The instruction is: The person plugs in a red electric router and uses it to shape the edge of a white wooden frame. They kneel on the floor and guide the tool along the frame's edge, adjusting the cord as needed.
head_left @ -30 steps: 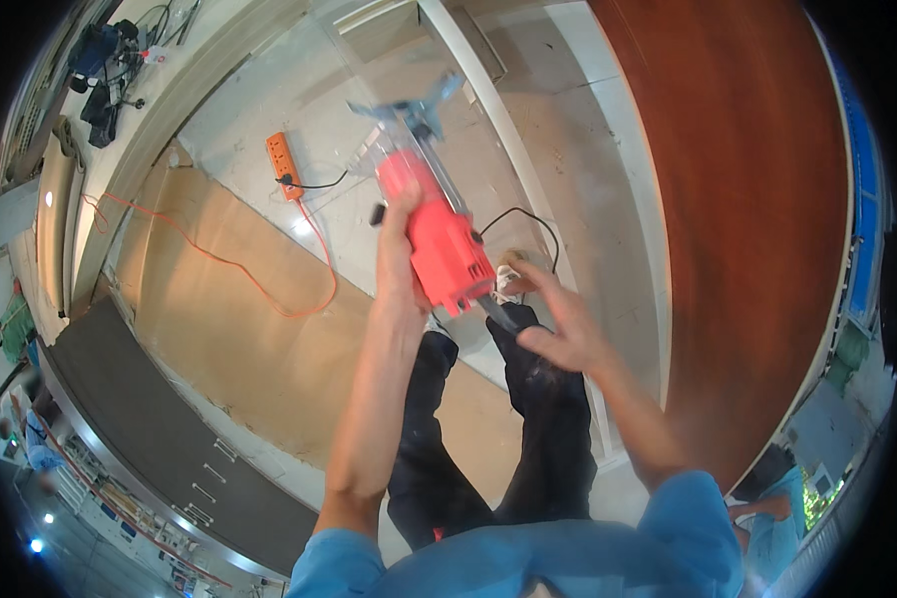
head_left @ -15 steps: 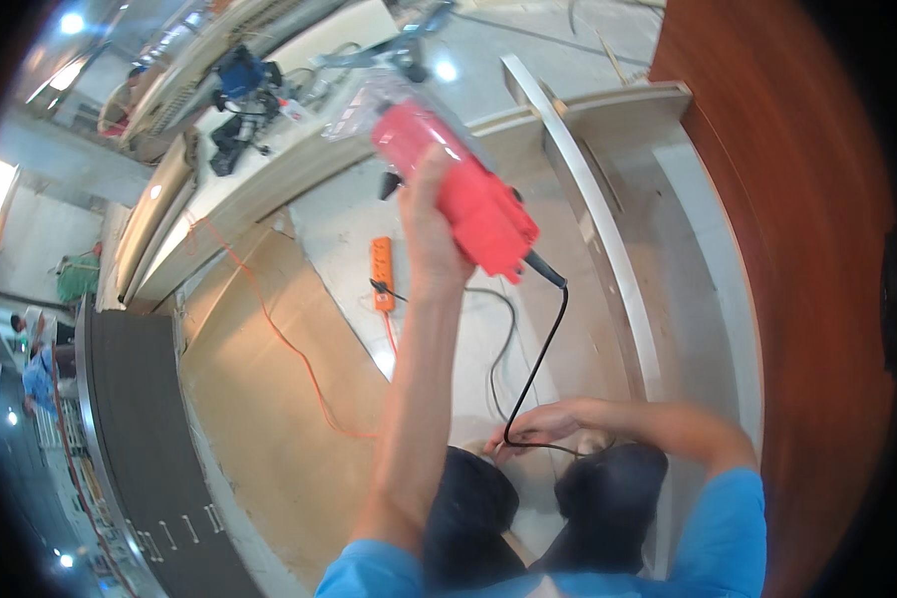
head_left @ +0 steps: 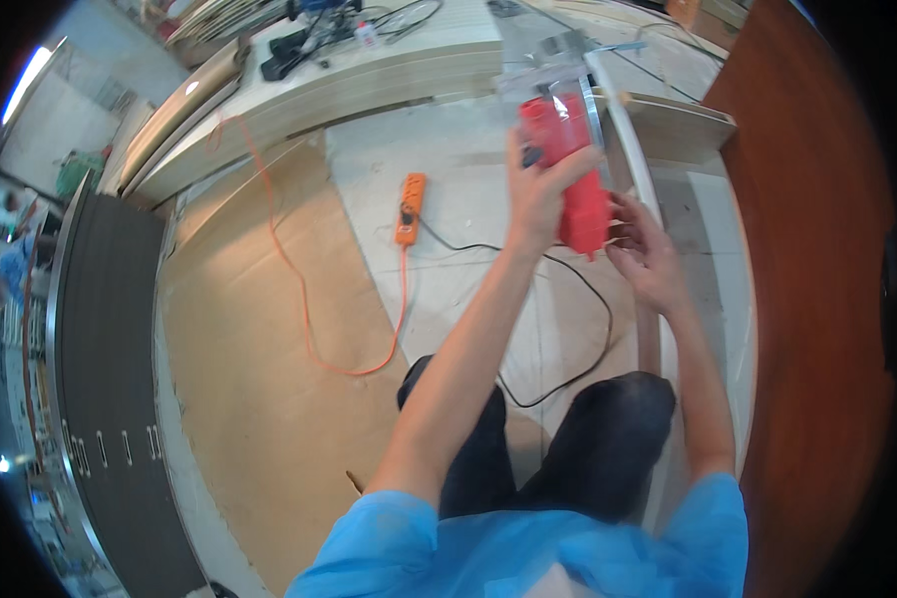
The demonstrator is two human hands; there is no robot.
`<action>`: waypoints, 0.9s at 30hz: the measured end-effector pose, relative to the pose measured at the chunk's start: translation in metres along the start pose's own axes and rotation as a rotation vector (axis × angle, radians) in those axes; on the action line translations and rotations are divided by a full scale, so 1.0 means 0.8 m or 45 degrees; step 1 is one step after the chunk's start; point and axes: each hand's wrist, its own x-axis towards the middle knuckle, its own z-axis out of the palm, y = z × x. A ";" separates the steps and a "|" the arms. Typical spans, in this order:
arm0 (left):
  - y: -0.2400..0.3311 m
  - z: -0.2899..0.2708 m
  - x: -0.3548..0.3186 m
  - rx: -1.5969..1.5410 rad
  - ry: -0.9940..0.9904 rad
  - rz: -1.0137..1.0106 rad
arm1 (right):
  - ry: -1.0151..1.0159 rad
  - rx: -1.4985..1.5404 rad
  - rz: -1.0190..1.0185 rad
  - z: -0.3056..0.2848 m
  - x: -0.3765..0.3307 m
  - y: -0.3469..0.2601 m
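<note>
My left hand [head_left: 543, 194] is wrapped round a red trim router [head_left: 573, 169], its thumb lying across the body. Clear plastic [head_left: 558, 70] covers the router's far end, and a dark knob shows beside my fingers. My right hand [head_left: 650, 257] is at the router's near right side, fingers apart and curled; whether the fingertips touch it is unclear. A black cord [head_left: 608, 309] loops down from near the router toward my knees and back to an orange power strip [head_left: 411, 209] on the floor.
A long pale board [head_left: 623, 130] stands on edge to my right, beside a large red-brown panel [head_left: 807, 299]. Brown sheeting [head_left: 259, 329] covers the floor at left, crossed by an orange cord [head_left: 304, 299]. A dark slatted panel [head_left: 110, 329] lies farther left. Black tools [head_left: 289, 52] rest on the far white bench [head_left: 399, 70].
The router has moved right in my left hand. My right hand has risen from the cord by my knees to the router's near end. The whole view has shifted too.
</note>
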 end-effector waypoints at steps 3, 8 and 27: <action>-0.009 0.004 0.006 -0.066 0.006 0.018 | 0.118 0.037 -0.075 0.027 0.009 -0.039; 0.000 0.004 0.012 -0.245 -0.023 -0.023 | 0.060 -0.166 -0.099 0.018 0.014 -0.074; 0.025 -0.251 0.041 0.956 -0.417 -0.478 | 0.123 0.571 0.406 0.055 0.050 0.028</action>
